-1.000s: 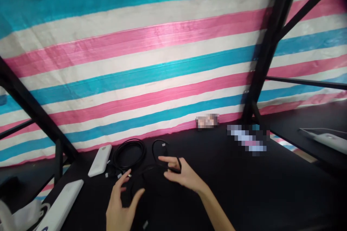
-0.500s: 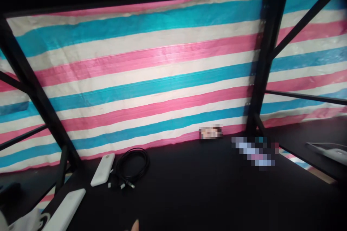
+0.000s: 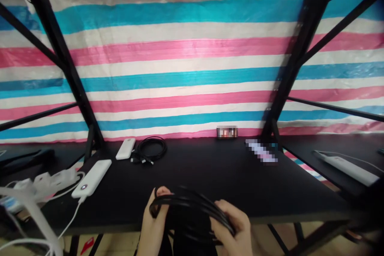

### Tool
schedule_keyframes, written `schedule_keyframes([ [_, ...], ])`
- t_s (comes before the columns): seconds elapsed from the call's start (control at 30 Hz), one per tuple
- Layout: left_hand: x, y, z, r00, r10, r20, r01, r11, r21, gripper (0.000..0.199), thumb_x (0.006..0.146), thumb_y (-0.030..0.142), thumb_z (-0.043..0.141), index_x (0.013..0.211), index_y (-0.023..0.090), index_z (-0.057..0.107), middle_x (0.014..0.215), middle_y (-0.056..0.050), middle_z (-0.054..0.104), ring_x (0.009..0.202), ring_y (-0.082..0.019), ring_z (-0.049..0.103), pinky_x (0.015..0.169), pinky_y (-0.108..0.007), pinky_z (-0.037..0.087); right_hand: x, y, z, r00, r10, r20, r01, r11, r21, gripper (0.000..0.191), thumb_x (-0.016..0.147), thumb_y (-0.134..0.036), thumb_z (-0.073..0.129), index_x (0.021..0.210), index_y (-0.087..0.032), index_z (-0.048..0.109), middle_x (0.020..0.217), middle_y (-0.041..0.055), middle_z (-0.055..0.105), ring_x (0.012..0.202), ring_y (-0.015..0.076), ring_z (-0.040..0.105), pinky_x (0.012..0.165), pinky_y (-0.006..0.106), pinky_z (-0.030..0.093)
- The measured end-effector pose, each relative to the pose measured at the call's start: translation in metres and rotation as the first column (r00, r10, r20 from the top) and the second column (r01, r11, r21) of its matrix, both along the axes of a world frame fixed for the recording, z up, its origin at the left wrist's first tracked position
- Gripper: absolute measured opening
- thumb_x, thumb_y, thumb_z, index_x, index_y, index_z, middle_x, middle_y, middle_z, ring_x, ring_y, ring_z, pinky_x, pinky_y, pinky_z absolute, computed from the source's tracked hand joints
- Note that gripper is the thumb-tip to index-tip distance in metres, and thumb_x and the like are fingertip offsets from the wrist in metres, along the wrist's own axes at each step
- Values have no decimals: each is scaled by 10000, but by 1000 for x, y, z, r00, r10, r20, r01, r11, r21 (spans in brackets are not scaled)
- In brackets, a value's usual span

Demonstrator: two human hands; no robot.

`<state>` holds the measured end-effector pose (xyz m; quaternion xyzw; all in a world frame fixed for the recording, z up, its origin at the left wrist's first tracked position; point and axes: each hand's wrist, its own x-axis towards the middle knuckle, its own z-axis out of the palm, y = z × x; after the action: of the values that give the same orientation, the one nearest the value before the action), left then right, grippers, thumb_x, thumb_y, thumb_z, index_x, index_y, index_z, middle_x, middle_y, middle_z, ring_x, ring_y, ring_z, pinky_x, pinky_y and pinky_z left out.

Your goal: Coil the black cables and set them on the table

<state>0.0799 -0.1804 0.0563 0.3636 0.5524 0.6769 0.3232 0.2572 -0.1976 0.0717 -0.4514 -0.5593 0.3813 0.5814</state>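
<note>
A coiled black cable (image 3: pixel 192 202) was between the two hands, its long axis running crosswise from one to the other and dipping toward the right; neither hand was nearer. The left hand (image 3: pixel 152 222) was half curled around the loop's left end, the right hand (image 3: pixel 236 225) closed more firmly on the opposite end. Forward and left of the left hand lay a white power bank (image 3: pixel 93 177), a white lead (image 3: pixel 72 220) in its near end; beyond, another black cable coil (image 3: pixel 164 152).

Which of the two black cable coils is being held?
The nearer coil, between left hand and right hand; the other coil lies near the table's back edge.
</note>
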Motion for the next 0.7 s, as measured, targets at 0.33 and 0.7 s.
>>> schedule_keyframes([
  [0.33, 15, -39, 8, 573, -406, 711, 519, 852, 69, 527, 674, 385, 686, 1145, 186, 556, 1067, -95, 645, 1039, -256, 577, 942, -381, 387, 1, -11, 20, 963, 132, -237, -8, 886, 463, 109, 678, -325, 688, 646, -222, 671, 472, 6, 554, 434, 148, 523, 426, 276, 430],
  [0.7, 1, -49, 36, 756, -331, 565, 473, 873, -123, 269, 632, 455, 713, 703, 221, 601, 399, 50, 467, 471, -147, 559, 556, -247, 438, -8, 12, 36, 849, 95, -519, -248, 940, -234, 307, 726, -470, 633, 812, -176, 631, 417, -122, 190, 317, 9, 126, 279, 117, 158],
])
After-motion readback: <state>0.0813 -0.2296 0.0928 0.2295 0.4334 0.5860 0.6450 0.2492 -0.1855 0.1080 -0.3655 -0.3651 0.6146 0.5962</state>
